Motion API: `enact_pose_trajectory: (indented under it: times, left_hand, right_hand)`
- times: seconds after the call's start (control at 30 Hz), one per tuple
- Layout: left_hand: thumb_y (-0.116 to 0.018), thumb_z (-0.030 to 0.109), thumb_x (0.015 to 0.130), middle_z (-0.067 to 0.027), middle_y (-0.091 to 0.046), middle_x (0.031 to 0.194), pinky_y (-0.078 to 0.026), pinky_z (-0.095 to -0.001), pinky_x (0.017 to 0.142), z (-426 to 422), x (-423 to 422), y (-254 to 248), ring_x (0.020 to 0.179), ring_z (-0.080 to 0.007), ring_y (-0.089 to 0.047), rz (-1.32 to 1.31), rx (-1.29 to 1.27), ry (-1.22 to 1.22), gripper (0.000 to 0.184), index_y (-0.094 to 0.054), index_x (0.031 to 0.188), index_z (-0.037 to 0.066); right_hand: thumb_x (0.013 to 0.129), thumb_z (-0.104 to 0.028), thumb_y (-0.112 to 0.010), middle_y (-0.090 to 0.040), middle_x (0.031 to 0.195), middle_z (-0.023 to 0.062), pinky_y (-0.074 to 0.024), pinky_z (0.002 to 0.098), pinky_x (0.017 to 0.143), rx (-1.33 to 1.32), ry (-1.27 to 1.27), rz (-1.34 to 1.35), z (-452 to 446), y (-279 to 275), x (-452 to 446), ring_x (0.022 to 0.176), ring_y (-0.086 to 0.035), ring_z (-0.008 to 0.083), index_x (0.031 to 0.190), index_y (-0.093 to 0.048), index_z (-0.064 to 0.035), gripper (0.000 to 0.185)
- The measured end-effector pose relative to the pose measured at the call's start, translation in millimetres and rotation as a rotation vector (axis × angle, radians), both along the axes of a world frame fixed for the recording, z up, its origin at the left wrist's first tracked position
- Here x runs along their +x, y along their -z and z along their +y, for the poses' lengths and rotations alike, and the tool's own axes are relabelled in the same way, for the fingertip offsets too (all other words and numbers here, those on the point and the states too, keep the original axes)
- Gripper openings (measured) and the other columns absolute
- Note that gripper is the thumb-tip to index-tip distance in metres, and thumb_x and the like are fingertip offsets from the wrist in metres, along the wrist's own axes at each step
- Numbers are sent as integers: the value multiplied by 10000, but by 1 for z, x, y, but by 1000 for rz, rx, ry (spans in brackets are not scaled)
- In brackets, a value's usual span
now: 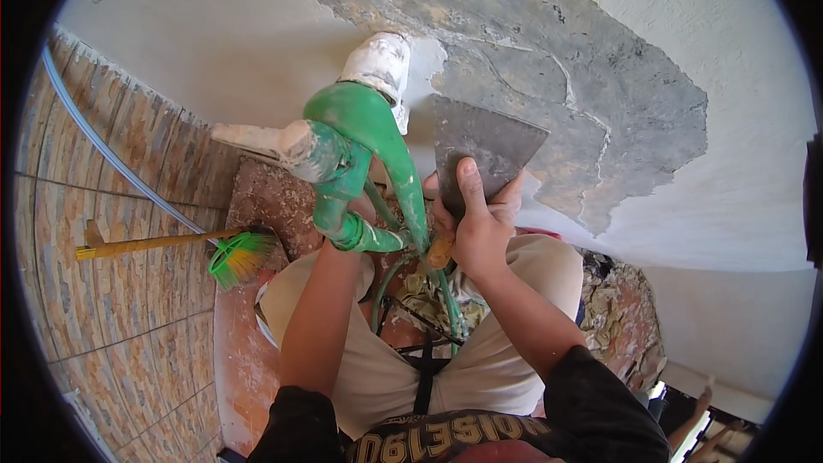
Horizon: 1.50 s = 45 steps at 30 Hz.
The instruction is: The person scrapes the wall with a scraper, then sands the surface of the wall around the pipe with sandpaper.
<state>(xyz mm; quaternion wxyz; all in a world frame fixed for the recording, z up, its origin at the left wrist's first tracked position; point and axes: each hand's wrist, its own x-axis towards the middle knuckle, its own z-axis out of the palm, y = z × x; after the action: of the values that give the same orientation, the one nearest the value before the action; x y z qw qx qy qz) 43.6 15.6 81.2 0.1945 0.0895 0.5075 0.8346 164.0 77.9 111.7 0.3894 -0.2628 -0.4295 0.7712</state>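
My right hand (484, 227) is closed around a wide scraper (480, 137), its thumb flat on the grey metal blade. The scraper's wooden handle (441, 250) points down toward my lap. Green plastic pipes (377, 141) stand in front of my left hand (367, 207) and hide most of it, so its grip does not show. A fingertip appears at the blade's left edge; I cannot tell which hand it belongs to. Beyond the blade is a wall (214, 26) with a large exposed grey patch (591, 60) bordered by white coating.
A plaster-smeared white pipe end (377, 64) and a capped branch (296, 141) jut close to my hands. A green-bristled broom (240, 259) lies at left by stone-look tiles (103, 291) and a clear hose (111, 154). Debris (617, 317) covers the floor at right.
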Motion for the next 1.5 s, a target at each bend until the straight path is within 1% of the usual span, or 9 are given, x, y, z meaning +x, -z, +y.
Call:
enact_pose_trajectory:
  times: [0.5, 0.67, 0.87, 1.07, 1.2, 1.27, 1.3, 1.37, 1.5]
  left_hand:
    - [-466, 322, 978, -9, -515, 761, -417, -262, 590, 4, -8, 7, 654, -117, -497, -170, -40, -129, 248, -530, 883, 102]
    - [-457, 328, 973, -10, -507, 751, -411, -267, 602, 2, 9, -11, 638, -123, -485, -46, 36, 11, 261, -533, 872, 100]
    - [-463, 326, 968, -6, -501, 745, -404, -261, 585, -3, -16, 27, 637, -116, -482, -113, -25, -17, 258, -535, 869, 100]
    - [-470, 321, 966, -6, -497, 734, -402, -257, 563, 0, -14, 19, 638, -107, -487, -100, -18, -31, 258, -539, 863, 95]
    - [-473, 316, 966, -6, -499, 744, -403, -257, 564, -5, -16, 17, 639, -103, -487, -33, -28, -11, 253, -542, 868, 93]
    - [-477, 314, 966, -7, -507, 759, -404, -255, 566, -10, -21, 2, 640, -103, -488, -757, 398, 121, 250, -545, 874, 91]
    - [-477, 314, 966, -7, -507, 759, -404, -255, 566, -7, -20, 9, 640, -103, -488, -756, 401, 120, 250, -545, 874, 91]
    - [-480, 302, 964, -11, -518, 778, -403, -254, 569, -1, -17, 30, 638, -103, -488, 70, -4, -55, 240, -544, 872, 90]
    - [-484, 289, 963, -16, -525, 788, -403, -253, 572, 0, -15, 22, 648, -102, -493, -86, 5, -29, 225, -542, 877, 89]
  right_hand:
    - [962, -256, -598, -627, 791, 113, -309, 254, 349, -28, 13, -27, -2, -1, -5, 408, -438, 131, 1141, -354, -112, 335]
    - [960, -254, -600, -635, 790, 119, -307, 256, 345, 0, 61, 14, -3, 5, -4, 409, -445, 134, 1126, -375, -114, 313]
    - [965, -311, -587, -641, 806, 128, -306, 265, 340, -48, -15, -4, 4, 14, 4, 412, -445, 146, 1125, -378, -121, 324]
    - [915, -86, -472, -646, 903, 181, -361, 254, 374, 4, -109, 169, 8, 24, 11, 452, -484, 165, 1179, -314, -82, 308]
    - [856, -29, -402, -603, 996, 238, -411, 278, 399, 104, -110, 166, 6, 18, 16, 505, -508, 207, 1311, -178, -152, 522]
    - [873, -44, -391, -588, 998, 251, -434, 290, 407, 146, -59, 125, 2, 10, 16, 506, -508, 219, 1362, -149, -183, 562]
    - [929, -101, -381, -584, 1015, 251, -452, 295, 415, 186, 29, 143, 0, 6, 14, 519, -515, 219, 1371, -128, -190, 517]
    - [1039, -299, -323, -574, 1053, 252, -481, 295, 424, 335, 106, 165, 1, 13, 12, 493, -503, 209, 1383, -78, -202, 434]
    - [1039, -384, -317, -584, 1003, 242, -440, 279, 397, 374, -17, 141, 7, 16, 20, 449, -475, 195, 1385, -66, -198, 467]
